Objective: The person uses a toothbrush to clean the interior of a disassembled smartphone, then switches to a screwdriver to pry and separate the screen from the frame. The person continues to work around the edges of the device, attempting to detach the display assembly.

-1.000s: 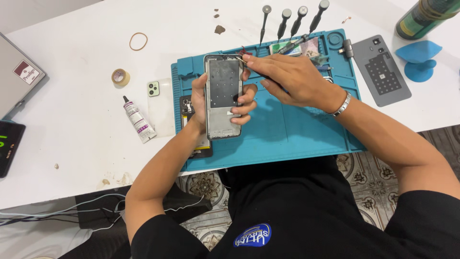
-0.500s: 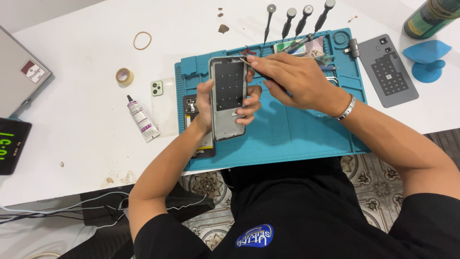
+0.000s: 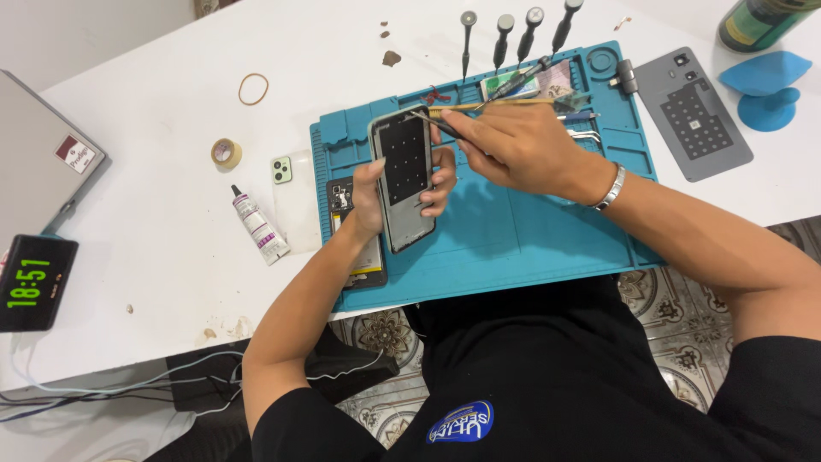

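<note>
head view: the left hand (image 3: 376,201) grips one opened phone (image 3: 404,175) from below, thumb on its left edge and fingers (image 3: 438,190) wrapped tight around the right edge, holding it raised over the blue work mat (image 3: 530,239). the phone's long axis runs from about 12 o'clock down to 6 o'clock, tipped slightly toward 11. the right hand (image 3: 513,145) sits just beside the phone at its 2 o'clock, its fingers pinched narrow on one pair of tweezers (image 3: 432,122), whose tip points toward 10 o'clock and touches the phone's top corner. the right hand is the nearer one to that corner; the left only steadies the body.

counted on the desk (image 3: 154,205): four screwdrivers (image 3: 513,34) stand in a row at 12 o'clock beyond the mat, one grey back cover (image 3: 694,111) lies at 2 o'clock, one glue tube (image 3: 256,224) at 9 o'clock, one roll of tape (image 3: 226,153) and one rubber band (image 3: 253,88) toward 10 o'clock, and one small clock (image 3: 34,282) at 8 o'clock. a second, darker phone part (image 3: 351,248) lies on the mat under the left wrist.
</note>
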### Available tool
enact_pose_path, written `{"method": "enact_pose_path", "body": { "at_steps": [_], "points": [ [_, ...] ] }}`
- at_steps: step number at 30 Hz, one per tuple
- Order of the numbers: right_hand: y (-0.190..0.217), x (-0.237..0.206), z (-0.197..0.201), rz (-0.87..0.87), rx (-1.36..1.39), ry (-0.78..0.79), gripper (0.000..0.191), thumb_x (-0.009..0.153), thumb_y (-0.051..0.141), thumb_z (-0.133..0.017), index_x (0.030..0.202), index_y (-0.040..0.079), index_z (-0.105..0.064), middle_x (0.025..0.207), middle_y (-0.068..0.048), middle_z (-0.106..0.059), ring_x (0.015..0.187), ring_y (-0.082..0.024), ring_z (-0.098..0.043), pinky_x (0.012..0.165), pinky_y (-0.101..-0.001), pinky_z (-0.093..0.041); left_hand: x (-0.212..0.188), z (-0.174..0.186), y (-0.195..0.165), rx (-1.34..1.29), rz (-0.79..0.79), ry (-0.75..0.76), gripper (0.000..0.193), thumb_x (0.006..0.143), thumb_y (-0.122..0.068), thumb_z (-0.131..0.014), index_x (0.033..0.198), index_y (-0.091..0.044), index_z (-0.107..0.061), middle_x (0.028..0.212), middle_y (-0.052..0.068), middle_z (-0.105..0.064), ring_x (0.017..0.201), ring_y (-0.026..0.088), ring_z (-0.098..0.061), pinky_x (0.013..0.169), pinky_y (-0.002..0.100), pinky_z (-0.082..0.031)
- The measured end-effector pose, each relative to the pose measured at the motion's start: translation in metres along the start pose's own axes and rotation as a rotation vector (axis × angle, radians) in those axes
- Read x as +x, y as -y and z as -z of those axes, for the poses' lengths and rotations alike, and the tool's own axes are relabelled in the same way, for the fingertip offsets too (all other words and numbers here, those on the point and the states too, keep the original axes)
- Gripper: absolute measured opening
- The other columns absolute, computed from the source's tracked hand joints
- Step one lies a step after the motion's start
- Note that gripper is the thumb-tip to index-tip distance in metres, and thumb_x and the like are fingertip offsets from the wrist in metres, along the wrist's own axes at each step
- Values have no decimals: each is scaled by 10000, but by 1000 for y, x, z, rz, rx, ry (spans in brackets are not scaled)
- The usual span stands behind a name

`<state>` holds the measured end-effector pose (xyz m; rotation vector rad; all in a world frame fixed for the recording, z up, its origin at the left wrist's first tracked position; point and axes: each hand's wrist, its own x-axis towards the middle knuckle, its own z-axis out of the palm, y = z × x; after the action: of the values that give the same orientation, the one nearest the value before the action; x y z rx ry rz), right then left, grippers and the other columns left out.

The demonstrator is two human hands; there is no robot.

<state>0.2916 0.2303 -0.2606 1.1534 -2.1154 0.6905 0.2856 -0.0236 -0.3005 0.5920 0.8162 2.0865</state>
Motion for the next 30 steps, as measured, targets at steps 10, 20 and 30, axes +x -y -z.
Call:
{"method": "enact_pose_path", "body": {
  "at_steps": [10, 20, 30],
  "points": [
    [-6, -7, -5, -21, -3, 41, 569, 893, 6, -737, 1440, 6, -580, 604, -14, -523, 521, -170, -542, 513, -337, -433, 4, -14, -7, -42, 7, -12, 790, 846, -634, -645, 1330, -41, -450, 1026, 44, -419, 826, 124, -463, 666, 275, -448],
    [-5, -5, -6, -7, 0, 13, 599, 910, 32, -736, 1475, 15, -537, 679, -22, -564, 579, -179, -562, 559, -339, -452, 5, -30, -16, -30, -27, -17, 1045, 899, -550, -640, 1695, -369, 12, 973, 57, -435, 745, 128, -465, 626, 274, -455],
    [0, -1, -1, -3, 124, -14, 363, 888, -12, -755, 1236, 78, -699, 714, -23, -605, 574, -153, -574, 520, -306, -445, 11, -16, -14, 63, -28, -51, 1028, 888, -500, -644, 1698, -313, -40, 899, 50, -443, 658, 127, -477, 535, 265, -450]
  ]
}}
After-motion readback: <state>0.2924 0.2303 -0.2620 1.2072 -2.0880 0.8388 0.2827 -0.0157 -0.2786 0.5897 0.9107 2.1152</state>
